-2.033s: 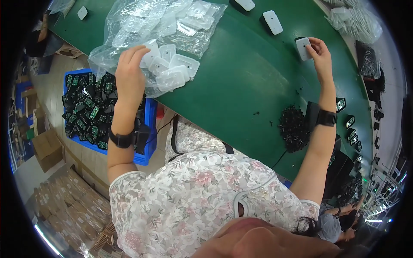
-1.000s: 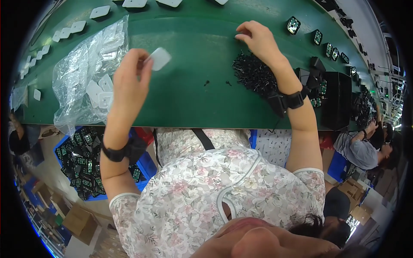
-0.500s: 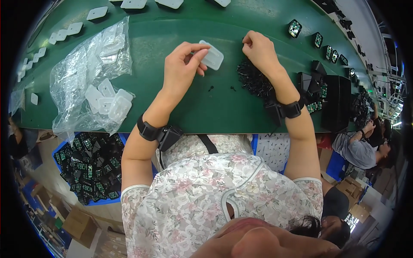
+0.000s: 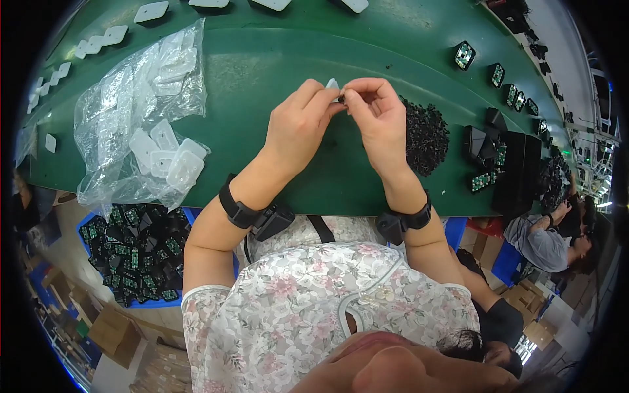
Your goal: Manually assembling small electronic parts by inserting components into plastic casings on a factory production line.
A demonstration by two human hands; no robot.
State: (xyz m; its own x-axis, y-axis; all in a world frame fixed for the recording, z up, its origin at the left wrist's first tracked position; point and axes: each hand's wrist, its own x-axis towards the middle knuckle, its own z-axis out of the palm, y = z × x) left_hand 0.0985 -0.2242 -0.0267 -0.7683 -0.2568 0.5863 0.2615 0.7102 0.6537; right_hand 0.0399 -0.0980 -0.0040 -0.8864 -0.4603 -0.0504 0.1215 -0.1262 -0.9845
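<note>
Above the green table, my two hands meet in the middle. A translucent white plastic cover point(image 4: 332, 84) is gripped in the closed fingers of my left hand point(image 4: 295, 128), mostly hidden behind them. My right hand point(image 4: 380, 124) is closed in a pinch on a small black part point(image 4: 341, 99) at the cover's near edge. Whether the part sits in the cover cannot be made out. Just right of my right hand lies a heap of small black parts point(image 4: 426, 141).
At left, loose white covers point(image 4: 185, 173) lie by a clear plastic bag point(image 4: 108, 124). Black housings with green boards point(image 4: 464, 56) line the right side, near a black box point(image 4: 519, 173). A blue bin point(image 4: 141, 302) of housings stands below the table. Another person point(image 4: 540, 242) sits far right.
My right hand has come from the heap of black parts to the left and met my left hand. The cover has turned and is now mostly behind my fingers.
</note>
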